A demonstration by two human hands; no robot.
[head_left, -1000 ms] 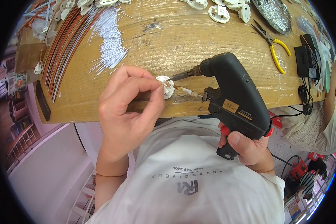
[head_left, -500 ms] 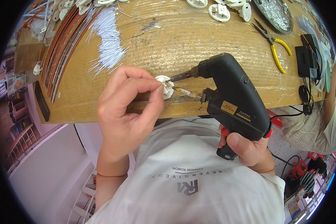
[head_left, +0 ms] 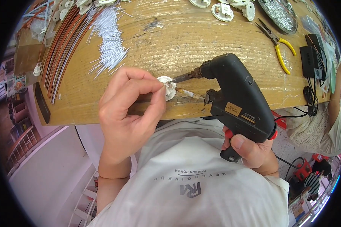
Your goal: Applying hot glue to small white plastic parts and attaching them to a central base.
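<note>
My right hand point(head_left: 250, 149) is wrapped around the handle of a black soldering gun point(head_left: 240, 90) with a red trigger. Its dark tip reaches left onto a small round white plastic part point(head_left: 169, 92) near the table's front edge. Below the tip, a thin feed tube point(head_left: 191, 94) from the gun also points at the part. My left hand point(head_left: 130, 109) pinches with thumb and forefinger at the part's left side. Whether those fingertips hold the part itself or something small on it, such as a wire end, is hidden.
Cut white wires point(head_left: 110, 45) lie in a heap beside long brown and white strands point(head_left: 70, 41). Yellow-handled pliers point(head_left: 278, 47) and a dish of silvery bits point(head_left: 278, 17) are at the far right, near a black power adapter point(head_left: 312, 62). More round white parts point(head_left: 222, 12) sit at the back.
</note>
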